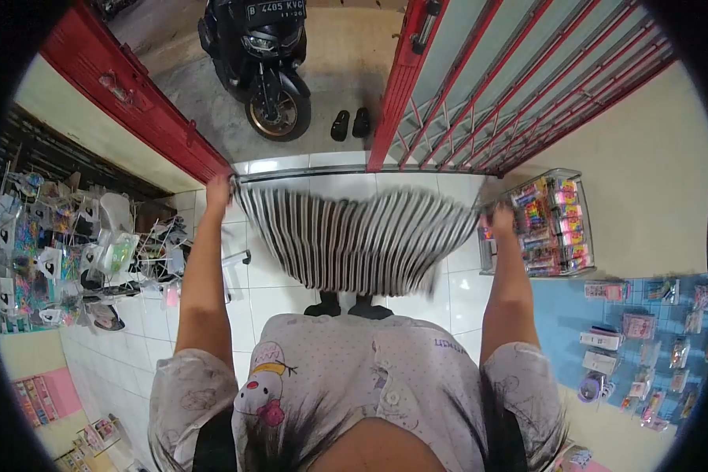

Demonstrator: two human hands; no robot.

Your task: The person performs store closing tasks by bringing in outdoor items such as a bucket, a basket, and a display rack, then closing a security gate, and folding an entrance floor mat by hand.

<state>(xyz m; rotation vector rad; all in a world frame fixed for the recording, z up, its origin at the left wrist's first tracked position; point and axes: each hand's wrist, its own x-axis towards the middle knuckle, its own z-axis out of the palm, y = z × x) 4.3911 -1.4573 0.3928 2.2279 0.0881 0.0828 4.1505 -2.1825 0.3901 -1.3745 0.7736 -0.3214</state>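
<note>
A black-and-white striped cloth hangs stretched in the air between my two hands, its lower edge blurred by motion. My left hand is closed on its upper left corner, near the foot of a red door frame. On the other side my right hand grips the upper right corner, in front of a wire rack. The cloth sags in the middle, above the white floor and just ahead of my feet.
A red folding gate stands ahead on the right. Beyond the threshold are a black motorbike and a pair of black sandals. Hanging goods line the left; a wire rack with colourful packets stands right.
</note>
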